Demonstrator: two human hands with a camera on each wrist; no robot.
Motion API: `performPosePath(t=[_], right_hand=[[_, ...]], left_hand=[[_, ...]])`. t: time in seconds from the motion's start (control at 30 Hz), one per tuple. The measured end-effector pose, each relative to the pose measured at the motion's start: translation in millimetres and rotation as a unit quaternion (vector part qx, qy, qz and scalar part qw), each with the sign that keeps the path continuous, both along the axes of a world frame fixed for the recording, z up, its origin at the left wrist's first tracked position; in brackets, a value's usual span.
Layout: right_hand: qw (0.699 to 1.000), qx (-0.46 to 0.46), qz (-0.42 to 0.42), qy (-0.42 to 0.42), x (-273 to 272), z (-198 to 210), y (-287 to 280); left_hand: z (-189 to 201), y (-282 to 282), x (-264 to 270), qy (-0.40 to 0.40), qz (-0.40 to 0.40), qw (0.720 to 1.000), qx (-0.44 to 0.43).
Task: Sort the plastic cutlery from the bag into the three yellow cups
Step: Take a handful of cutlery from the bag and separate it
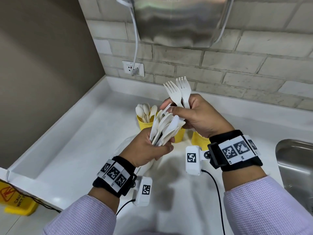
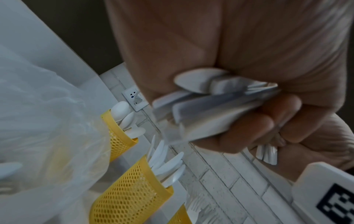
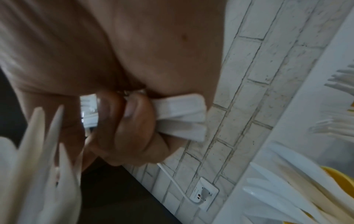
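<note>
Left hand (image 1: 149, 148) fists a mixed cutlery bundle (image 1: 165, 128); right hand (image 1: 194, 116) pinches two forks (image 1: 179, 92).
Three yellow cups (image 1: 145, 122) stand on the surface below; tease each fork free slowly, bundle grip tight.

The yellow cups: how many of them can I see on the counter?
3. The left cup holds spoons, the middle cup stands behind the bundle in the left hand, and the right cup is mostly hidden under the right hand.
</note>
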State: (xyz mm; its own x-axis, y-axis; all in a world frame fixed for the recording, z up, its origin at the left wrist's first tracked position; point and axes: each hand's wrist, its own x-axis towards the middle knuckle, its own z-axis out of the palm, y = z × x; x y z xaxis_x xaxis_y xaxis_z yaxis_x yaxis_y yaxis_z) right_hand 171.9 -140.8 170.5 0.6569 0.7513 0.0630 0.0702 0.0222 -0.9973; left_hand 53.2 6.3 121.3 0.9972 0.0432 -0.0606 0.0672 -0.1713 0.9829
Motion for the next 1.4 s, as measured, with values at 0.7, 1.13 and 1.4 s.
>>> performPosePath(t=[0.7,1.13,1.4], right_hand=[[0.995,0.068,-0.04,0.063,-4,-7,3],[0.874,0.336,-0.276,0.218,5,-2,-3],[0.965,0.141,-0.215,0.058,-1,-16,-11]], left_hand=[[-4,1,2,-0.013,0.017,0.999,0.038],[-20,4,6,-0.117,0.088,0.98,0.138],[-27,5,9,-0.153,0.087,0.973,0.152]])
